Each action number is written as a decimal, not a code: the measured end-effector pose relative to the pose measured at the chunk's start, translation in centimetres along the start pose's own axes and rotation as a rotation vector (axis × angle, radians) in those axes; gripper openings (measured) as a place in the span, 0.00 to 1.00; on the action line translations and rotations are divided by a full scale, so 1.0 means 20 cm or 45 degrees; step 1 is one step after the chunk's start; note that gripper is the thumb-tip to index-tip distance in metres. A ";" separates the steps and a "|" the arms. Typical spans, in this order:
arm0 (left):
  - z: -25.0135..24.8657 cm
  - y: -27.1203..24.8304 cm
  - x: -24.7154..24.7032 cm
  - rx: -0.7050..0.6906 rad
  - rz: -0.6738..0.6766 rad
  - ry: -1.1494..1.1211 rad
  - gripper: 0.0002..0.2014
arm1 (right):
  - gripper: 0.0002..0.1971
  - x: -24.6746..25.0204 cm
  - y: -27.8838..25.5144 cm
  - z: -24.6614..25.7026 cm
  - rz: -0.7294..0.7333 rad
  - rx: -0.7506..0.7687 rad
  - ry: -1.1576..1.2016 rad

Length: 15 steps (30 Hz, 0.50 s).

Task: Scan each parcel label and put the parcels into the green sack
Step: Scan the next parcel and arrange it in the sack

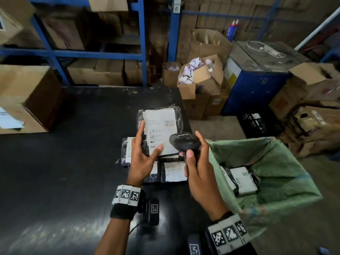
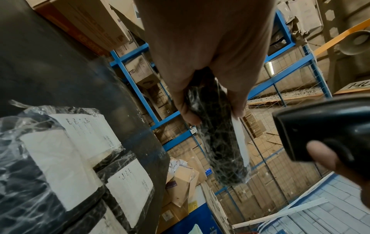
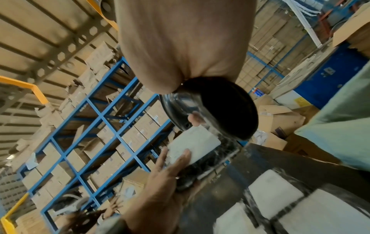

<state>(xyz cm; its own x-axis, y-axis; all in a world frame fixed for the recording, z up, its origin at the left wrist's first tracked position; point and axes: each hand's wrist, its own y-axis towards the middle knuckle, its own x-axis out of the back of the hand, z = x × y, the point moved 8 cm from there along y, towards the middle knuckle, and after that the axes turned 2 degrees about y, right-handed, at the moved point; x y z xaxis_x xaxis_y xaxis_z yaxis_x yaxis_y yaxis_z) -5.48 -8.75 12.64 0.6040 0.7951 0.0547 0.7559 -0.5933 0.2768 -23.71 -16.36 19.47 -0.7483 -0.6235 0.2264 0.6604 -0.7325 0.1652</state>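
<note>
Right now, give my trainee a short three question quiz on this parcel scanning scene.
1. True or false: the green sack already holds parcels.
2. Which hand grips the scanner? A) left hand B) right hand
3. Fill in: the held parcel has its white ____ facing up.

Key: 1 true. 2 B. 3 label.
</note>
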 end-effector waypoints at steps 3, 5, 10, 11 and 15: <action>0.04 -0.02 0.03 0.028 0.004 0.036 0.45 | 0.26 0.02 -0.09 -0.18 0.017 -0.097 -0.075; 0.07 -0.03 0.05 0.043 0.005 0.065 0.45 | 0.26 0.03 -0.15 -0.30 0.026 -0.159 -0.126; 0.17 -0.07 0.09 0.104 -0.012 0.105 0.45 | 0.28 0.04 -0.31 -0.64 0.053 -0.321 -0.249; 0.18 -0.08 0.10 0.113 -0.015 0.107 0.45 | 0.28 0.03 -0.34 -0.72 0.071 -0.373 -0.273; 0.23 -0.10 0.10 0.181 -0.023 0.112 0.46 | 0.27 -0.01 -0.44 -1.01 0.113 -0.488 -0.315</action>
<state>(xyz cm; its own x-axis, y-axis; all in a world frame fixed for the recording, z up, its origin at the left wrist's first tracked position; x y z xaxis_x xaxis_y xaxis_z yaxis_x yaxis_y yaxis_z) -4.64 -6.51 7.83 0.5702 0.8101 0.1366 0.7984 -0.5856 0.1400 -30.73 -15.34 -1.42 -0.6218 -0.6386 0.4533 0.6153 -0.7565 -0.2217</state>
